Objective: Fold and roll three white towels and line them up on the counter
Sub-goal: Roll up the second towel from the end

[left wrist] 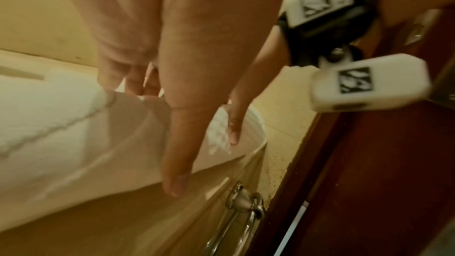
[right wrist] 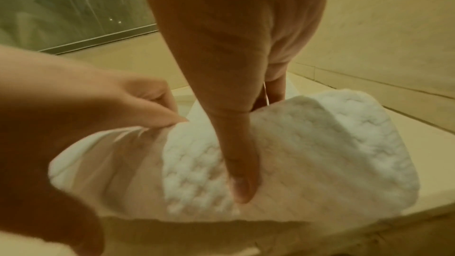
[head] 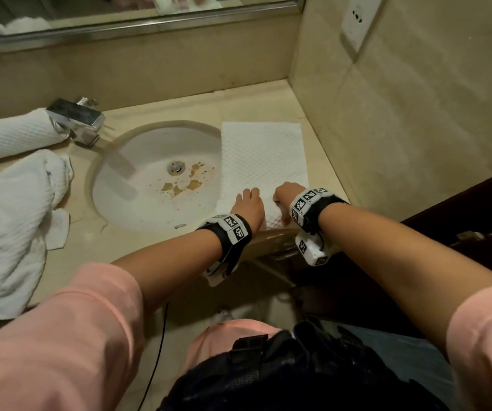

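Observation:
A folded white waffle towel (head: 264, 155) lies flat on the counter (head: 197, 111) to the right of the sink, running away from me. Its near end is curled up into a small roll (right wrist: 320, 143) at the counter's front edge. My left hand (head: 247, 203) grips the left part of that roll, fingers curled over the top and thumb (left wrist: 176, 182) down its front. My right hand (head: 286, 192) holds the right part, its thumb (right wrist: 242, 188) pressed into the roll and the fingers tucked behind. A rolled white towel (head: 10, 137) lies at far left behind the faucet. A crumpled white towel (head: 10, 226) is heaped in front of it.
The oval sink (head: 120, 203), stained near its drain, sits left of the flat towel, with a chrome faucet (head: 75, 118) at its back left. A tiled wall with a socket (head: 357, 22) closes the right side. A dark wooden door (head: 461, 218) and a metal rail (left wrist: 246, 211) lie below the counter edge.

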Demonstrator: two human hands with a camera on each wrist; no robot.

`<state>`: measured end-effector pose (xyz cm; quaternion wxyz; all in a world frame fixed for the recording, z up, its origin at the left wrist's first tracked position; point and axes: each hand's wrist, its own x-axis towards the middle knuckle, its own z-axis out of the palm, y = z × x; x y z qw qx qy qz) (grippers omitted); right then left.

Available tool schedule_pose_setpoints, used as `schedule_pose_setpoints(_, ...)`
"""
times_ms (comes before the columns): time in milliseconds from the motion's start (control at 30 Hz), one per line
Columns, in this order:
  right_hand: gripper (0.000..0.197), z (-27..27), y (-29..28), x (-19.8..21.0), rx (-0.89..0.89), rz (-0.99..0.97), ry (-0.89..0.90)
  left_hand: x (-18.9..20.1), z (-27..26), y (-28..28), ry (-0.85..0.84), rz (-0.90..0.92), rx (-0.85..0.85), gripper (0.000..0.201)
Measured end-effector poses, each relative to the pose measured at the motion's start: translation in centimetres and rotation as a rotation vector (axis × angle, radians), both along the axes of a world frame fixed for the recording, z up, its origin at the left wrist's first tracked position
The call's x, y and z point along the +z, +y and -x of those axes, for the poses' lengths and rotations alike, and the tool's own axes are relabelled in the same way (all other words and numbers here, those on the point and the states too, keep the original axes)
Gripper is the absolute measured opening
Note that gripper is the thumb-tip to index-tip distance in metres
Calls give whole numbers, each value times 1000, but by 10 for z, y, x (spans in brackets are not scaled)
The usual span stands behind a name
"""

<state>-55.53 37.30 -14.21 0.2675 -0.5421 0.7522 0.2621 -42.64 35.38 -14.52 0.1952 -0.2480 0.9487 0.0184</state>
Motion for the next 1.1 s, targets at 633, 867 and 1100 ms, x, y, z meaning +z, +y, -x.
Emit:
schedule_pose_setpoints(633,52,11,8,-29,-175,-23,-105,12,6,-13,-161,-109,-120,22)
schedule_pose_setpoints(867,54,-17,43,0,-84,194,53,26,22,-26,-257,-201,-36,37)
schedule_pose_setpoints(1100,26,-31,60,-9,93,374,164,22,34,-36,-276,-213,-18,46)
